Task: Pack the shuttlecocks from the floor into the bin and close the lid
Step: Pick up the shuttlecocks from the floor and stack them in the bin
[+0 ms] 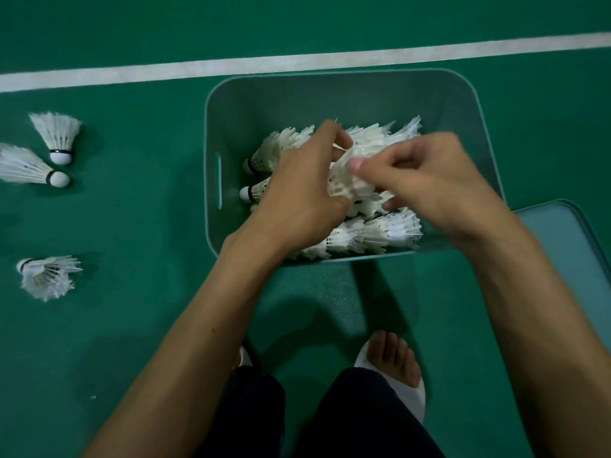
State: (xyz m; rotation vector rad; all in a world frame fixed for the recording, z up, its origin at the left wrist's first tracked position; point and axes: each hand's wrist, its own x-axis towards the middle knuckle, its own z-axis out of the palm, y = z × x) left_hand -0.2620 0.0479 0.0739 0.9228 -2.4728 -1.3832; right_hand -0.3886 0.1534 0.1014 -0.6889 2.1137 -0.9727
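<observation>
shuttlecocks (373, 233) heaped in bin (211, 180) beneath the fingers | head: left hand (297, 193) and right hand (426, 183) both pinch held shuttlecock (347, 185), likely nesting it to save room | loose shuttlecocks (49, 279) left of left fingers | lid (562, 246) off, beside right wrist

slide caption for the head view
Over the open bin, left hand and right hand grip a shuttlecock; loose shuttlecocks lie on the floor, lid alongside.

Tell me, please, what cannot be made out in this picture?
Head view:
Shuttlecocks in the bin: number hidden by the left hand and right hand.
Lid: far part cut off by the right edge, left part behind the right forearm.
Leftmost floor shuttlecock: feather tips cut off by the left edge.
</observation>
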